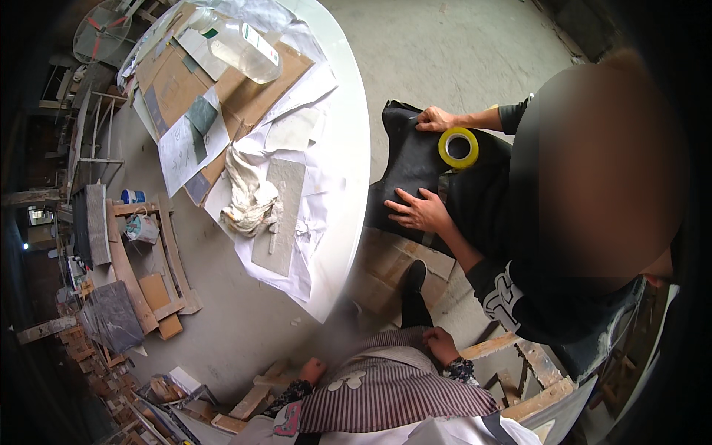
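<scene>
I wear a striped apron (386,393) that fills the lower middle. My left hand (312,369) is curled into a fist at the apron's left edge, holding nothing that I can see. My right hand (442,345) rests with bent fingers on the apron's upper edge, close to a black shoe (412,293). Another person in dark clothes (564,245) sits to my right and presses both hands (420,211) on a black sheet (415,167). A yellow tape roll (458,147) sits around that person's forearm.
A round white table (348,148) carries papers, cardboard (185,81), a grey stone tile (280,215), a crumpled cloth (248,196) and a clear plastic bottle (241,48). Wooden frames (159,252), stone slabs (111,315) and wood offcuts lie on the concrete floor at left.
</scene>
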Available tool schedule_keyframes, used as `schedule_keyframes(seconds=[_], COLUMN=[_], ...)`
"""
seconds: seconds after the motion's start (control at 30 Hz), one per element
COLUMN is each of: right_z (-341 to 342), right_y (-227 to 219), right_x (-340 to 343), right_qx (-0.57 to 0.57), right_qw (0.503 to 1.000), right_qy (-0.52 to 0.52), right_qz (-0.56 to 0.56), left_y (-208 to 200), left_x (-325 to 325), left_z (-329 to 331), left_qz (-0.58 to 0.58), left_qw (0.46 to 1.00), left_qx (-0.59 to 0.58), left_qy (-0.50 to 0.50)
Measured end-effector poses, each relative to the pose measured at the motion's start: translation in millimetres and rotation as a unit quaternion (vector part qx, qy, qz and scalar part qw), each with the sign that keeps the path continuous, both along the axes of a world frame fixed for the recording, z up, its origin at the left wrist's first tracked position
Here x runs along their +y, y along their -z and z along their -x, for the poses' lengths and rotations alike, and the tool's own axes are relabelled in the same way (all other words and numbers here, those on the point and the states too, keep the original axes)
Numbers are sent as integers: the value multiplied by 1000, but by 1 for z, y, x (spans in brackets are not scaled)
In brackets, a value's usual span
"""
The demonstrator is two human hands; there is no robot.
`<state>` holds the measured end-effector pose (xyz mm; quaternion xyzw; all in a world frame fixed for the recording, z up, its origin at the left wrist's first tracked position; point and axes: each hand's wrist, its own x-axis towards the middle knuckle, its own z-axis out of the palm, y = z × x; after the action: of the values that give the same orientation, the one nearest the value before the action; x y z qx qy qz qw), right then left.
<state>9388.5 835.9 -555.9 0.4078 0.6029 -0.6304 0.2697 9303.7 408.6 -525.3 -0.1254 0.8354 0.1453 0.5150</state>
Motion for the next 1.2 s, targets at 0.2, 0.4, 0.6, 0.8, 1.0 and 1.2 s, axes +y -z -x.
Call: schedule_keyframes(seconds=[0.2, 0.4, 0.6, 0.8, 1.0, 1.2], right_z=[2, 0, -7, -8, -14, -38], right_y=[-6, -4, 0, 0, 6, 44], right_x=[0, -3, -5, -8, -9, 6], right_qx=[-14, -16, -19, -15, 0, -26], right_qw=[1000, 1000, 1000, 1000, 1000, 998], right_qy=[-13, -10, -12, 10, 2, 14], right_qz=[10, 10, -8, -4, -19, -52], left_y=[0, 1, 7, 24, 47, 46], left_x=[-2, -4, -10, -28, -44, -45], left_z=[-4, -10, -18, -31, -25, -8], left_qz=[-13, -9, -17, -17, -45, -97], left_qw=[1000, 1000, 999, 999, 997, 993], left_qx=[10, 24, 34, 35, -13, 43], left_qy=[6, 1, -12, 9, 66, 50])
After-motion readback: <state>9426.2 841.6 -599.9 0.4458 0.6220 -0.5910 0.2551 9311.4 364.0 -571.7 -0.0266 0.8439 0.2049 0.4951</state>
